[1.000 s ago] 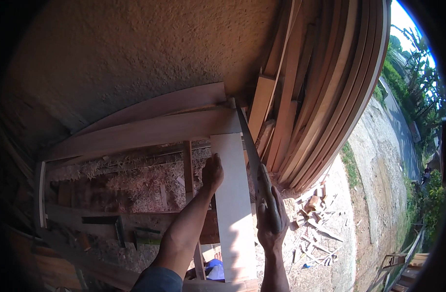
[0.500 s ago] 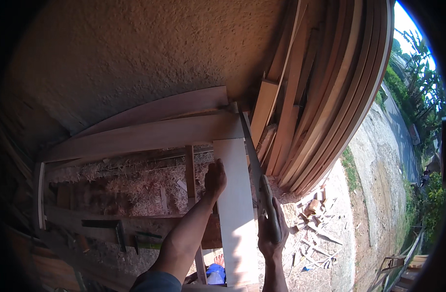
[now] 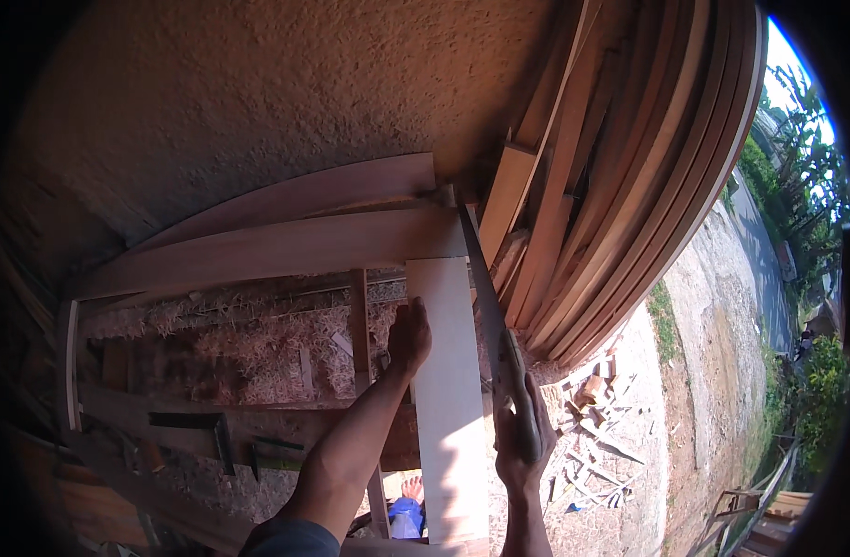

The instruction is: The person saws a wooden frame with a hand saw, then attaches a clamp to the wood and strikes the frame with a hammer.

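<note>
Single head-worn fisheye view looked steeply down, close over the pale board (image 3: 448, 381) and both forearms.

1. An open-air carpentry workshop: long reddish wooden planks (image 3: 629, 186) lean stacked against a rough plastered wall (image 3: 258, 93).
2. Pale wood shavings (image 3: 258, 334) heap under the boards.
3. Small offcut wood blocks (image 3: 597, 395) litter the bare dirt ground (image 3: 713, 316).

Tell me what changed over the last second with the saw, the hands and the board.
The right hand drew the saw back toward the person along the right edge of the pale board, so hand and handle sit lower in the picture than a second ago. The left hand also sits slightly lower on the board's left edge. Both grips held; board, plank stack and wood shavings stayed put.
</note>
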The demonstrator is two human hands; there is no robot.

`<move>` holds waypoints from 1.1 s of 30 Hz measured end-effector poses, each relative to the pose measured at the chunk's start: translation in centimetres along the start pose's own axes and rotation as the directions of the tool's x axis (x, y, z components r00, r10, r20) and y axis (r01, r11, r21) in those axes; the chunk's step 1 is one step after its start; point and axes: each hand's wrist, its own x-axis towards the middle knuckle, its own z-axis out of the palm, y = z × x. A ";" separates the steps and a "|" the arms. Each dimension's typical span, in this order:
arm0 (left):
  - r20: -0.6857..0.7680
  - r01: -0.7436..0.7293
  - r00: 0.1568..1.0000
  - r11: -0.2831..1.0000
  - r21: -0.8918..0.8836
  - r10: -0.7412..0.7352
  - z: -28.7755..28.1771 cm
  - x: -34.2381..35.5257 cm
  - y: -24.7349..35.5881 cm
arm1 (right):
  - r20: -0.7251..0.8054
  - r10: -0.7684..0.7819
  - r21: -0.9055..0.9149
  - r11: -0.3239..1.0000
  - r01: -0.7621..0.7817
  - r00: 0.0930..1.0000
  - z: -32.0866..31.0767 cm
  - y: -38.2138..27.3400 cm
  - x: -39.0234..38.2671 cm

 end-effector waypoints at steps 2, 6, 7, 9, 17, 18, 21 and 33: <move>-0.027 -0.026 0.999 0.999 0.047 0.027 0.8 -1.0 -0.1 | -0.045 -0.033 -0.010 0.999 0.032 0.998 3.7 1.9 6.1; -0.107 -0.057 0.992 0.994 0.092 0.067 1.7 -0.1 -0.6 | 0.032 -0.112 -0.009 0.994 0.112 0.993 8.2 1.8 15.2; -0.034 0.014 0.999 1.000 -0.027 -0.015 0.9 0.3 -0.6 | 0.012 -0.071 -0.017 0.997 0.072 0.997 7.4 2.1 12.0; 0.019 0.105 0.994 0.989 -0.107 -0.104 -0.4 0.9 -0.7 | 0.021 -0.063 -0.081 0.995 0.065 0.998 3.9 0.5 5.6; -0.056 -0.049 0.997 0.998 0.043 0.051 1.0 -0.1 0.0 | -0.028 0.039 0.011 0.999 -0.039 0.999 5.6 2.1 10.1; -0.109 -0.074 0.991 0.995 0.066 0.081 1.0 0.6 0.2 | 0.020 0.055 0.023 0.998 -0.055 0.998 6.0 1.2 14.1; -0.062 -0.007 0.998 0.999 0.033 0.009 0.9 0.0 -0.5 | 0.039 0.011 -0.030 0.999 -0.010 0.999 6.2 1.2 12.0; 0.012 -0.013 1.000 1.000 0.016 0.013 1.6 -0.1 -0.9 | 0.005 0.117 0.110 0.987 -0.117 0.993 -2.3 -3.9 0.6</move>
